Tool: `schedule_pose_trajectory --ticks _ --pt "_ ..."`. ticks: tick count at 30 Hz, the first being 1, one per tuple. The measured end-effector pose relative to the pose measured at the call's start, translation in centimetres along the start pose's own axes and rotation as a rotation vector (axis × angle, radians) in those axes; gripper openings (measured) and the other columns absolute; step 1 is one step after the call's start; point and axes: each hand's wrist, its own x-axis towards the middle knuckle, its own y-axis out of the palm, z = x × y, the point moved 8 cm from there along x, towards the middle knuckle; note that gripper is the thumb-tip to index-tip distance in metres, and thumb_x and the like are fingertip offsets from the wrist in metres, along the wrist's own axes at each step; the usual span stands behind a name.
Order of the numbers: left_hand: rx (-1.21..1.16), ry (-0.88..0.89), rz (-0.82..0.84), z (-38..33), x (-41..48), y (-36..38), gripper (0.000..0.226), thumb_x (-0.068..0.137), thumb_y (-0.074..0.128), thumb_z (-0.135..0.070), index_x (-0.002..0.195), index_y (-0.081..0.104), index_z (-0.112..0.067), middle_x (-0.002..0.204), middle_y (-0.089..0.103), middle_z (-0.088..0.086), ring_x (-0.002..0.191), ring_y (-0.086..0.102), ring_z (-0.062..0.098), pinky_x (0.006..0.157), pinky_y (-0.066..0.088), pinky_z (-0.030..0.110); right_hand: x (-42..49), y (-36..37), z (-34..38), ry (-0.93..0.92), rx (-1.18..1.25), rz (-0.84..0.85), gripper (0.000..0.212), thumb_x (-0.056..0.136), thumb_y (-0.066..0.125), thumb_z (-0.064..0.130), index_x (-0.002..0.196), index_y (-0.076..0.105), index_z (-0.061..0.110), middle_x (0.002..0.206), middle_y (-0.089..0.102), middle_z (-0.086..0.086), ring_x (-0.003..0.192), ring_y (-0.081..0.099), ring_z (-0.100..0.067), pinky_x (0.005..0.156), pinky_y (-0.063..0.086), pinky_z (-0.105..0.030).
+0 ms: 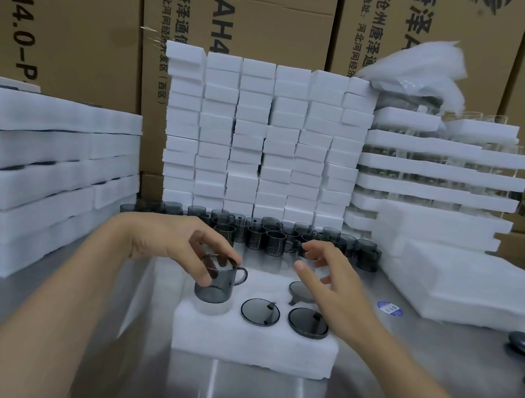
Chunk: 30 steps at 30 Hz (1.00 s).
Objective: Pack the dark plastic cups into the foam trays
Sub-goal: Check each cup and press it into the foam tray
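left grip (183, 248) pinches the rim of one dark cup (217, 286) from above, its base just entering the foam tray (250, 346) well directly beneath. right grip (328, 276) hovers to the right, fingers spread and holding nothing.

likely trouble: the handle sticks out rightward and may catch the foam edge, leaving the cup tilted or tearing the well. a fingertip pinch on smooth plastic could also slip. the empty grip sits near the loose cups (265, 234) beyond and could knock them.

count: one tray in work, one cup held, three seated cups (260, 311) right of the left grip. the loose cups on the counter (135, 368) number perhaps twenty, too overlapped to count exactly.
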Motion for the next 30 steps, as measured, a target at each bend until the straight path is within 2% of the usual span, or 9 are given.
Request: schedule_pose_trajectory --ticks 2,5,8,14,17,19,23,26,30 --pt "0.012 -0.007 0.040 -0.1 -0.4 0.1 0.051 0.079 0.089 -0.021 0.127 0.078 -0.036 0.125 0.076 -0.006 0.121 0.070 0.023 0.101 0.056 0.031 0.1 0.0 0.0 -0.001 0.002 0.000 0.029 0.103 0.065 0.040 0.131 0.060 0.034 0.121 0.061 0.022 0.119 0.054 -0.002 0.093 0.048 -0.029" --pt "0.010 -0.017 0.074 -0.3 -0.7 0.4 0.049 0.081 0.091 -0.018 0.126 0.078 -0.032 0.124 0.075 -0.004 0.115 0.071 0.022 0.094 0.056 0.025 0.0 0.0 -0.1 0.004 0.008 0.001 0.028 0.103 0.065 0.040 0.130 0.060 0.035 0.121 0.061 0.021 0.118 0.054 -0.002 0.094 0.050 -0.030" --pt "0.043 -0.019 0.099 -0.9 -0.6 1.2 0.047 0.081 0.091 -0.010 0.123 0.077 -0.025 0.110 0.073 -0.005 0.105 0.069 0.015 0.087 0.054 0.022 0.0 0.1 -0.1 0.008 0.008 0.008 0.027 0.104 0.064 0.040 0.130 0.059 0.036 0.120 0.060 0.022 0.118 0.054 -0.001 0.094 0.050 -0.031" --pt "0.085 -0.055 0.021 -1.0 -0.6 1.0 0.044 0.080 0.093 -0.002 0.118 0.074 -0.011 0.102 0.071 -0.002 0.098 0.066 0.017 0.089 0.045 0.041 0.0 0.1 -0.1 0.006 0.012 0.008 0.025 0.104 0.064 0.040 0.128 0.060 0.035 0.118 0.061 0.019 0.115 0.055 -0.003 0.093 0.052 -0.036" --pt "0.124 -0.060 0.025 -1.4 -0.4 1.4 0.042 0.079 0.093 -0.003 0.115 0.074 -0.012 0.097 0.071 -0.006 0.096 0.065 0.018 0.089 0.046 0.040 0.1 0.1 -0.1 0.000 0.011 0.006 0.024 0.104 0.064 0.040 0.127 0.060 0.035 0.117 0.062 0.016 0.114 0.055 -0.005 0.092 0.053 -0.038" --pt "0.152 -0.051 0.053 -1.7 -0.4 1.8 0.041 0.080 0.094 -0.005 0.115 0.075 -0.015 0.099 0.071 -0.005 0.096 0.064 0.018 0.090 0.049 0.042 0.1 0.1 -0.1 -0.002 0.013 0.007 0.024 0.104 0.064 0.040 0.127 0.060 0.035 0.117 0.062 0.016 0.113 0.056 -0.005 0.092 0.053 -0.038" --pt "0.139 -0.069 0.043 -1.3 -0.4 1.4 0.041 0.080 0.095 -0.012 0.116 0.076 -0.018 0.119 0.070 0.012 0.100 0.064 0.020 0.093 0.051 0.050 0.1 0.2 -0.2 0.000 0.019 0.012 0.024 0.104 0.064 0.039 0.127 0.061 0.034 0.117 0.063 0.015 0.113 0.056 -0.005 0.092 0.053 -0.038" --pt "0.128 -0.101 0.052 -0.9 -0.4 1.4 0.042 0.076 0.097 -0.023 0.113 0.078 -0.025 0.112 0.073 0.001 0.097 0.066 0.015 0.088 0.050 0.042 0.1 0.2 -0.2 0.002 0.024 0.012 0.023 0.104 0.064 0.038 0.126 0.061 0.034 0.118 0.063 0.014 0.112 0.056 -0.005 0.092 0.053 -0.037" --pt "0.164 -0.128 0.030 -0.7 -0.1 1.4 0.040 0.071 0.098 -0.032 0.104 0.078 -0.024 0.090 0.072 -0.009 0.085 0.060 0.011 0.083 0.042 0.042 0.0 0.2 -0.2 0.006 0.030 0.009 0.022 0.103 0.064 0.036 0.125 0.062 0.034 0.118 0.064 0.014 0.112 0.056 -0.005 0.091 0.053 -0.035"
